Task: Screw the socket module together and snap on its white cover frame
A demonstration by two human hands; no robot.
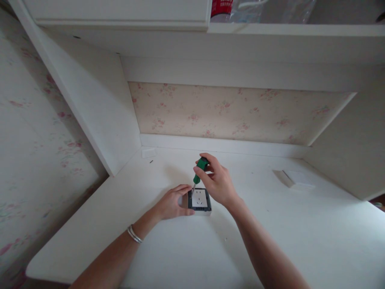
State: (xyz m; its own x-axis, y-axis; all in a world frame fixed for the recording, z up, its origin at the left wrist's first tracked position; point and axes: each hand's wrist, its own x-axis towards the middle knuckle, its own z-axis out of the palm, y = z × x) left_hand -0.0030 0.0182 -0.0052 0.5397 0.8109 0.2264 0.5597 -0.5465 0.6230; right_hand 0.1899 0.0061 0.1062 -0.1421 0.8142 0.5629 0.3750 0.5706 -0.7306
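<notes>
A wall socket [199, 199] with a white face and a dark frame sits on a pale box on the white desk. My left hand [174, 203] grips it from the left, fingers at the far edge and thumb at the near edge. In my right hand [217, 179] is a screwdriver [199, 170] with a green and black handle, held between thumb and fingers. Its shaft slants down, and the tip meets the left side of the socket's dark frame. Whether a screw is under the tip is too small to tell.
On the desk [168, 257], a white square piece [298, 179] lies to the right. A small dark strip [151, 161] and a white plate [148, 153] are at the back left. A cabinet [120, 14] overhangs the desk, with side panels on both sides.
</notes>
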